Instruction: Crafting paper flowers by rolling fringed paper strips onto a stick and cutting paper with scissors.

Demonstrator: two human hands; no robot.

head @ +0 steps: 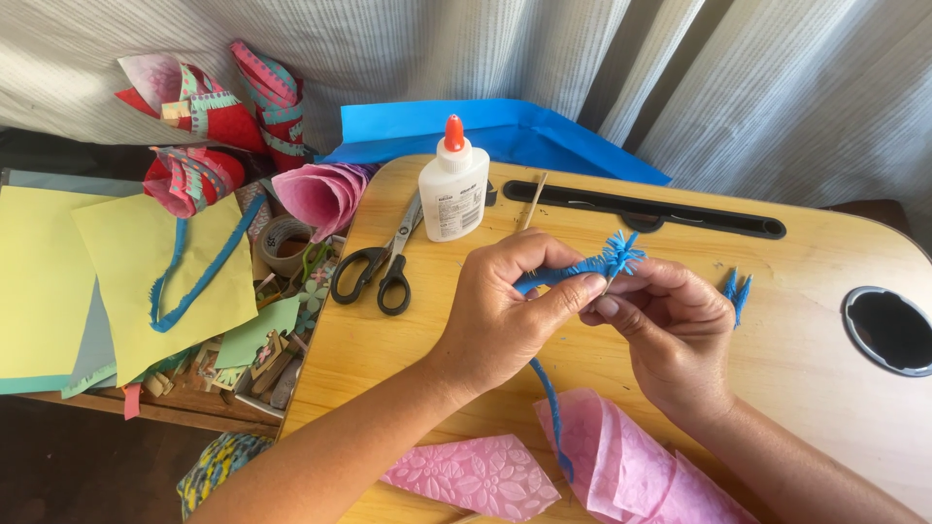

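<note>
Here both hands, left hand (505,311) and right hand (665,330), pinch a blue fringed paper strip (607,262) (its tail trailing to the desk's (796,369) near edge).

On the wooden lap-desk surface (796,369), black-handled scissors (381,264) lie left of the white glue bottle (452,190); pink embossed paper sheets (544,471) lie nearest the person.

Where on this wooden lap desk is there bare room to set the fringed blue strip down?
Bare wood lies between the black-handled scissors and the left hand, and again right of the right hand, up to the round black cup hole. The near edge is crowded with pink embossed paper, and the side table with yellow paper sheets is cluttered.
</note>
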